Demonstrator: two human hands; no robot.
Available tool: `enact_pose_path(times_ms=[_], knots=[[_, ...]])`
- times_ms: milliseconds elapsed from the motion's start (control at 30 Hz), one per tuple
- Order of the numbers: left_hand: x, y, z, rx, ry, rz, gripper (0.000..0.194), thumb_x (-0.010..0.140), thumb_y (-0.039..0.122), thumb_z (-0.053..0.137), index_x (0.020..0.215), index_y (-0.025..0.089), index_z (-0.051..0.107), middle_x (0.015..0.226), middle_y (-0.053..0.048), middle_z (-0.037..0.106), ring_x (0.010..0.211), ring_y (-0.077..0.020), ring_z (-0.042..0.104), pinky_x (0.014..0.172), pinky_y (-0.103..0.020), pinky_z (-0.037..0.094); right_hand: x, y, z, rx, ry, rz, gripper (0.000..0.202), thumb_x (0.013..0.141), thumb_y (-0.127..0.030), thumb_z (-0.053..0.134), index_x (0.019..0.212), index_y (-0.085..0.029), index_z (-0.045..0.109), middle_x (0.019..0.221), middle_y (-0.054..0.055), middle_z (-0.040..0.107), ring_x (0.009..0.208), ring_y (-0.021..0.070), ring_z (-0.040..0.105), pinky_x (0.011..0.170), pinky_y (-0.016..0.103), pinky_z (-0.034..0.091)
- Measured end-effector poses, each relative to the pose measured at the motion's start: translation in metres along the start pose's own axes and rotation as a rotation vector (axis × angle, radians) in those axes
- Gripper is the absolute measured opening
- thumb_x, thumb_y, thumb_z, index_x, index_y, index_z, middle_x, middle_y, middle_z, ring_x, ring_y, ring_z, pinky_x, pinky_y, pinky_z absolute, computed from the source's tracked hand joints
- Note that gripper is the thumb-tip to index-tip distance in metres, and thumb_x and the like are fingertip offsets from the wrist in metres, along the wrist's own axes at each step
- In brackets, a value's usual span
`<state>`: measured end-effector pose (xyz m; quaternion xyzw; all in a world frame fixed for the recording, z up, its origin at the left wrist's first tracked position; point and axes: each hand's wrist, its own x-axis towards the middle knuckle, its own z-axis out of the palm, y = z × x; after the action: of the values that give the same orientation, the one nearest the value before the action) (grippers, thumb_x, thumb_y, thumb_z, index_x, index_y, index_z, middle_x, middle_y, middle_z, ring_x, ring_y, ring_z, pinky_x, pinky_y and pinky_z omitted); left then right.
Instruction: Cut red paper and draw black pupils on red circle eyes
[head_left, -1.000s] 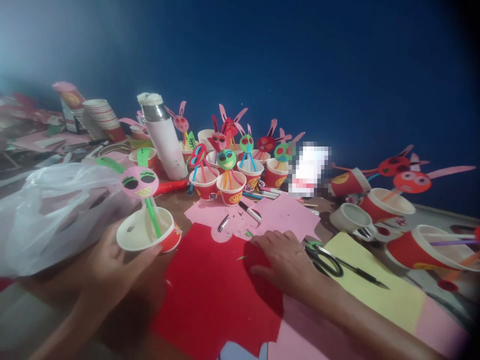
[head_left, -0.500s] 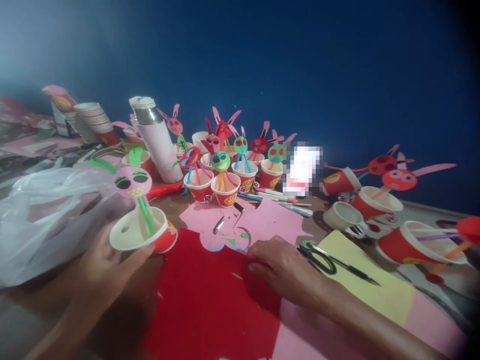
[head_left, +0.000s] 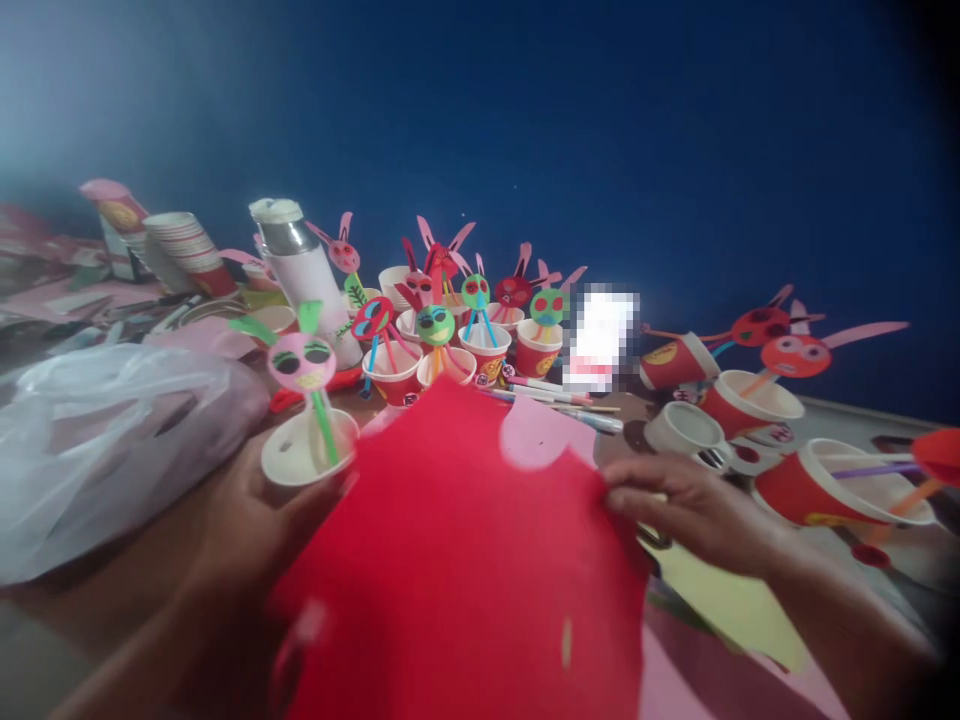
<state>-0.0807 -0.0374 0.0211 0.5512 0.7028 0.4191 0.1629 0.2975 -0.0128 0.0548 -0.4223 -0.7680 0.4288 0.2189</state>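
a: status of the left hand (head_left: 247, 520)?

b: fingers wrapped around a paper cup (head_left: 311, 462), red outside, white inside, held just above the table (head_left: 135, 560). a green straw (head_left: 324, 425) stands in it, tilted, carrying a pink paper face (head_left: 301, 362) with dark eye patches and green ears.

a: right hand (head_left: 686, 510)?

b: fingers pinched together on the right edge of a red sheet (head_left: 465, 560). the sheet is lifted off the table and tilted toward the camera, filling the lower middle of the view. its upper edge has a scalloped cut-out, and its left edge reaches the cup in the left hand; contact there cannot be confirmed, the area is blurred.

a: what lies under the sheet?

b: a yellow sheet (head_left: 720, 600) shows below the right wrist, with pink paper (head_left: 675, 680) beneath that. the rest is hidden.

a: surroundings?

b: a cluster of finished cup figures (head_left: 465, 330) behind the sheet, each with a straw and a paper face. a white flask (head_left: 304, 275) with a metal collar stands to their left. a stack of cups (head_left: 184, 250) far left. a clear plastic bag (head_left: 105, 430) lies beside the left hand. pens (head_left: 559, 392) lie near the cluster. more red cups (head_left: 757, 405) lie tipped over at right, near the right hand.
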Motion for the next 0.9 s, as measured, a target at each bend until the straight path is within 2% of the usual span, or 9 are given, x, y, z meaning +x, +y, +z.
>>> enact_pose_path(times_ms=[100, 167, 267, 367, 467, 567, 633, 733, 900], knots=[[0.004, -0.003, 0.015, -0.043, -0.065, 0.021, 0.065, 0.060, 0.046, 0.071, 0.115, 0.018, 0.052, 0.110, -0.009, 0.064, 0.098, -0.0275, 0.062, 0.080, -0.039, 0.053, 0.003, 0.028, -0.027, 0.261, 0.257, 0.158, 0.023, 0.079, -0.045, 0.062, 0.083, -0.023, 0.067, 0.075, 0.001, 0.065, 0.063, 0.0146, 0.060, 0.052, 0.023, 0.047], [0.007, -0.005, 0.022, -0.057, -0.100, 0.070, 0.066, 0.062, 0.046, 0.069, 0.118, 0.017, 0.049, 0.116, -0.010, 0.060, 0.104, -0.0275, 0.059, 0.087, -0.040, 0.050, 0.008, 0.039, -0.028, 0.457, 0.412, 0.223, 0.022, 0.074, -0.043, 0.069, 0.084, -0.024, 0.065, 0.072, -0.002, 0.064, 0.059, 0.0130, 0.059, 0.048, 0.020, 0.046], [0.010, -0.007, 0.027, -0.065, -0.144, 0.091, 0.063, 0.066, 0.044, 0.067, 0.118, 0.016, 0.047, 0.117, -0.010, 0.059, 0.106, -0.0262, 0.057, 0.091, -0.039, 0.046, 0.020, 0.041, -0.001, 0.752, 0.491, 0.281, 0.021, 0.072, -0.037, 0.071, 0.086, -0.025, 0.063, 0.073, -0.003, 0.065, 0.060, 0.0125, 0.061, 0.051, 0.020, 0.048], [0.012, -0.005, 0.028, -0.063, -0.151, 0.041, 0.062, 0.068, 0.043, 0.066, 0.120, 0.014, 0.045, 0.119, -0.012, 0.057, 0.108, -0.0262, 0.056, 0.093, -0.039, 0.045, 0.031, 0.031, 0.036, 0.971, 0.491, 0.208, 0.020, 0.073, -0.038, 0.069, 0.084, -0.023, 0.061, 0.082, -0.001, 0.068, 0.070, 0.0157, 0.064, 0.061, 0.025, 0.052], [0.011, -0.003, 0.029, -0.053, -0.128, -0.015, 0.065, 0.065, 0.044, 0.068, 0.118, 0.014, 0.046, 0.120, -0.013, 0.057, 0.108, -0.0277, 0.056, 0.094, -0.043, 0.044, 0.038, 0.022, 0.055, 1.039, 0.578, 0.152, 0.018, 0.077, -0.037, 0.067, 0.087, -0.023, 0.061, 0.084, -0.003, 0.067, 0.073, 0.0139, 0.064, 0.061, 0.022, 0.052], [0.010, -0.002, 0.031, -0.091, -0.119, -0.052, 0.065, 0.066, 0.043, 0.068, 0.119, 0.015, 0.045, 0.122, -0.012, 0.056, 0.109, -0.0272, 0.055, 0.095, -0.044, 0.044, 0.039, 0.018, 0.056, 1.096, 0.770, 0.082, 0.016, 0.076, -0.033, 0.069, 0.085, -0.022, 0.061, 0.080, -0.005, 0.066, 0.069, 0.0094, 0.062, 0.060, 0.017, 0.051], [0.009, -0.003, 0.033, -0.118, -0.129, -0.049, 0.066, 0.068, 0.042, 0.067, 0.122, 0.015, 0.043, 0.124, -0.013, 0.054, 0.110, -0.0266, 0.055, 0.096, -0.043, 0.043, 0.038, 0.017, 0.053, 1.116, 0.849, 0.053, 0.015, 0.075, -0.031, 0.071, 0.082, -0.022, 0.062, 0.076, -0.007, 0.064, 0.064, 0.0072, 0.060, 0.059, 0.015, 0.050], [0.010, -0.005, 0.035, -0.124, -0.151, 0.013, 0.064, 0.070, 0.040, 0.067, 0.122, 0.014, 0.041, 0.124, -0.013, 0.053, 0.112, -0.0262, 0.053, 0.097, -0.040, 0.042, 0.036, 0.017, 0.052, 1.122, 0.890, 0.061, 0.015, 0.073, -0.030, 0.072, 0.082, -0.022, 0.063, 0.076, -0.007, 0.064, 0.063, 0.0069, 0.059, 0.058, 0.014, 0.050], [0.010, -0.006, 0.033, -0.075, -0.161, 0.079, 0.056, 0.072, 0.041, 0.064, 0.117, 0.015, 0.045, 0.120, -0.011, 0.054, 0.111, -0.0267, 0.053, 0.095, -0.038, 0.043, 0.033, 0.016, 0.055, 1.095, 0.871, 0.081, 0.019, 0.073, -0.033, 0.071, 0.088, -0.024, 0.065, 0.081, -0.006, 0.067, 0.062, 0.0078, 0.060, 0.050, 0.014, 0.048]])
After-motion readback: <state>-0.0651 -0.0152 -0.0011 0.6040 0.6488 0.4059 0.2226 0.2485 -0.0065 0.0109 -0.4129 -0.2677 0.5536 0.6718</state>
